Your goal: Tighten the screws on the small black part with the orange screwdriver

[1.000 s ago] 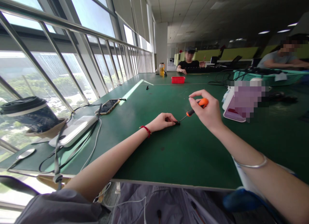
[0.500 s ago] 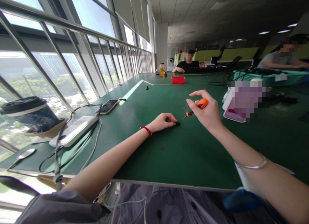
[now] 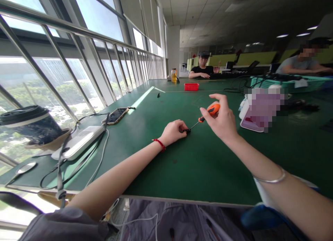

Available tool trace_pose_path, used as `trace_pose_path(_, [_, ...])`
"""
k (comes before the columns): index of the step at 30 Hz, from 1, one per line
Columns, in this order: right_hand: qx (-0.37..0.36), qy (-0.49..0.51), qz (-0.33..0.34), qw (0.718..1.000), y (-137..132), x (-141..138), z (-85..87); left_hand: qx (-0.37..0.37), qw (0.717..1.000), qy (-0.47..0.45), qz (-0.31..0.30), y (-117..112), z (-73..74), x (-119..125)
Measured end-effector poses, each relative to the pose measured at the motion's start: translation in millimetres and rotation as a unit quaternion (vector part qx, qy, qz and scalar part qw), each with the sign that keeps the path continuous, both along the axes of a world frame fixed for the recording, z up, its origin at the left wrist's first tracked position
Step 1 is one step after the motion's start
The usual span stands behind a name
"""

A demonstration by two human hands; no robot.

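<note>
My left hand (image 3: pixel 174 132) rests on the green table (image 3: pixel 166 175), its fingers pinching a small black part (image 3: pixel 187 131) against the surface. What kind of part it is, I cannot make out. My right hand (image 3: pixel 220 116) holds an orange and black screwdriver (image 3: pixel 212 110) by its handle, with the index finger raised away from the grip. The screwdriver slants down to the left, and its tip meets the black part beside my left fingertips.
Farther back are a red tray (image 3: pixel 191 87) and a small black piece (image 3: pixel 158 95). Left lie a phone (image 3: pixel 117 115), a white power bank (image 3: pixel 84 140), cables and a lidded cup (image 3: pixel 32 125). To the right stands a purple device (image 3: pixel 262 111); a green basket (image 3: pixel 286 83) and two people are beyond.
The black part and screwdriver tip have shifted slightly left, along with both hands. My right index finger has lifted a little. The person opposite has moved an arm.
</note>
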State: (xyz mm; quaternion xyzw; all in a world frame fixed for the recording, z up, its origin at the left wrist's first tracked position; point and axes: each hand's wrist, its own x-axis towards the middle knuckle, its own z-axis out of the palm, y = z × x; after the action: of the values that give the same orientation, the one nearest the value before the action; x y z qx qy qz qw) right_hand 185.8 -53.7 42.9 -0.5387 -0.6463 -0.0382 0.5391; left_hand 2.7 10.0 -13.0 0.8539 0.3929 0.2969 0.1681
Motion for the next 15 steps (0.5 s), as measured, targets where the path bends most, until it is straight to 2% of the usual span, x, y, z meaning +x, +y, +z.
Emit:
trace_pose_path(4, [-0.017,-0.006,-0.037,0.999,0.8,2.2,-0.1,0.040,0.998,0.038,0.030,-4.2,3.0,0.9])
trace_pose_path(11, [-0.009,0.026,0.035,0.999,5.4,2.4,-6.4,0.060,0.993,0.075,0.071,-10.2,8.1,3.1])
trace_pose_path(15, [-0.009,0.028,-0.022,0.999,3.3,-0.3,-3.5,0.065,0.993,0.070,0.068,-9.4,7.1,2.3])
